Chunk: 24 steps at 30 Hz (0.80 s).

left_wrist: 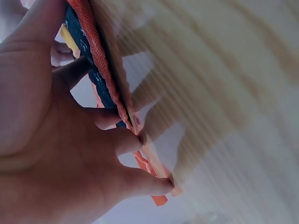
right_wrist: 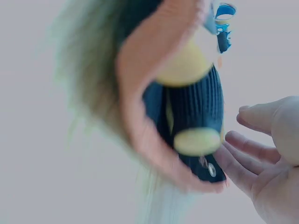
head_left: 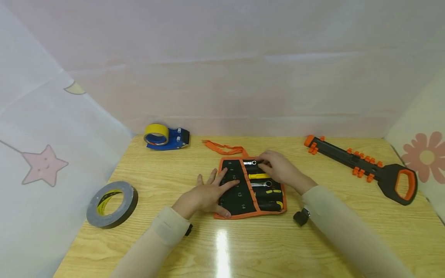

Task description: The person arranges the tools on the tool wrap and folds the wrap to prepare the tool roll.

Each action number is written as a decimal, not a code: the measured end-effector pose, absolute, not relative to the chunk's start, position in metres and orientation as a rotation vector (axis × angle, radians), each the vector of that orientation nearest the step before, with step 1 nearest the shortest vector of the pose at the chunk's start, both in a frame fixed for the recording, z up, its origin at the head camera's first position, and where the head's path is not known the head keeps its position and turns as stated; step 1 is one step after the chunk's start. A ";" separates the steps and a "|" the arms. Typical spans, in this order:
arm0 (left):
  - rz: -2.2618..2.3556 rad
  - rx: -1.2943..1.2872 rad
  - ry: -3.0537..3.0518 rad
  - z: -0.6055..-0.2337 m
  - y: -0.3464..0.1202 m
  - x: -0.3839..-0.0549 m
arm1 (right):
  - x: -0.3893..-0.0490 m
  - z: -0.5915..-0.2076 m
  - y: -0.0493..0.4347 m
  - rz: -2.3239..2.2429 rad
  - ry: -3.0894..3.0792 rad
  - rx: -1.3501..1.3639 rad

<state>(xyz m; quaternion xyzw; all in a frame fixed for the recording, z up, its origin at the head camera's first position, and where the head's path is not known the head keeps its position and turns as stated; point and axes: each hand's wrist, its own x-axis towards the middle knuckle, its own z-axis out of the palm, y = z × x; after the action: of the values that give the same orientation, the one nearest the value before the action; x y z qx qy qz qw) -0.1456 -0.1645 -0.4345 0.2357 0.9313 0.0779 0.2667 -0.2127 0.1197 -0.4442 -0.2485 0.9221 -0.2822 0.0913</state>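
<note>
A black tool pouch (head_left: pixel 240 204) with orange edging and printed numbers lies unrolled on the table. My left hand (head_left: pixel 205 196) rests spread over its left part, fingers apart. Out of the pockets on the right stick a small wrench (head_left: pixel 254 162), a yellow handle (head_left: pixel 259 176), a larger wrench (head_left: pixel 267 184) and black-and-yellow handles (right_wrist: pixel 196 105). By the small wrench's ring end, at the pouch's upper right, is my right hand (head_left: pixel 279 166). In the right wrist view its thumb and fingers stand apart with nothing between them; whether they touch the wrench I cannot tell.
An orange strap (head_left: pixel 226 148) trails behind the pouch. At the back left stands a blue tape dispenser (head_left: pixel 174 141) with yellow tape (head_left: pixel 156 129). A grey tape roll (head_left: pixel 129 208) lies at the left. On the right is a black-and-orange long-handled rack (head_left: pixel 386 175).
</note>
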 end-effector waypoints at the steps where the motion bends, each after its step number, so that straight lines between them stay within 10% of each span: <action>1: 0.221 0.642 2.516 -0.435 -0.165 -0.145 | -0.209 -0.444 0.124 -0.846 2.743 -0.747; 24: 0.341 0.809 2.774 -0.425 -0.178 -0.116 | -0.113 -0.450 0.184 -1.106 2.853 -0.822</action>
<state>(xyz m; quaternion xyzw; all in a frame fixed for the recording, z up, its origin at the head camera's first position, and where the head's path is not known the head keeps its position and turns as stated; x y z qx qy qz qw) -0.1156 -0.1780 -0.4247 0.2762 0.9470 0.1164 0.1159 -0.1126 0.1837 -0.4498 -0.2595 0.9004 -0.3490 -0.0132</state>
